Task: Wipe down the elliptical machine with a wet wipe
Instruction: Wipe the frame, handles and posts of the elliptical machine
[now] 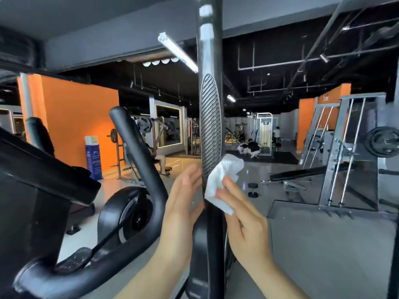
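The wet wipe is a crumpled white wad pressed against the right side of the upright handlebar of the elliptical machine, just at the lower end of its ribbed grip panel. The right hand pinches the wipe between thumb and fingers. The left hand lies flat and straight-fingered against the bar's other side, bracing it, holding nothing.

The bar is narrow and rounded, and the wipe is bunched rather than wrapped round it, so a stroke upward could skim only one face and leave the ribs' grooves dirty. The pinch takes in only the lower part of the wad; dragging over the ridges may well pull it loose or tear it. If the arm pivots, as such bars usually do, pressure from one side could swing it away from the bracing palm. Whether the wipe reaches the bar's far face is hard to tell from here.

Left of it curve the black fixed handle and flywheel housing.
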A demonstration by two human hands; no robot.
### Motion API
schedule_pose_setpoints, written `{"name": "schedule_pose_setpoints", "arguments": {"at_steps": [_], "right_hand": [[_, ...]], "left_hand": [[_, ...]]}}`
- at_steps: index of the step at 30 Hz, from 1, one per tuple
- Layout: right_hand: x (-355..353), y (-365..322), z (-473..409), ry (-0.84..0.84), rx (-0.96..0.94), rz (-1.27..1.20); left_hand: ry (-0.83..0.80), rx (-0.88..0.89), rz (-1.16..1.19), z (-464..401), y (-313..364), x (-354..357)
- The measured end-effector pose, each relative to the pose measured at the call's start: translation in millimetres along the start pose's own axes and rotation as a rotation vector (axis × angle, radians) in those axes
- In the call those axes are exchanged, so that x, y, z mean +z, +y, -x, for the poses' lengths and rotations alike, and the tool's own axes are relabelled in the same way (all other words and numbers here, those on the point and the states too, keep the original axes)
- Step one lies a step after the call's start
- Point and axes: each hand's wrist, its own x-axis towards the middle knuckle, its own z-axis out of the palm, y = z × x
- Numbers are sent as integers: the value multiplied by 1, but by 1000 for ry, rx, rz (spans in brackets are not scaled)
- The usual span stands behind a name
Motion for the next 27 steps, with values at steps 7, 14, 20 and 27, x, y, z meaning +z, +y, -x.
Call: {"name": "schedule_pose_setpoints", "arguments": {"at_steps": [7,14,20,27], "right_hand": [[-2,-19,-91,1,-98,88],[14,-25,-124,84,-96,103],[8,4,-48,-111,-300,227],[-1,28,62,-328,-400,298]], "left_hand": [[-26,-1,13,3,2,-9],[-42,-5,-74,7,-7,-27],[-19,-86,-107,25,-32,-35],[67,-183,-143,90,-68,-60]]}}
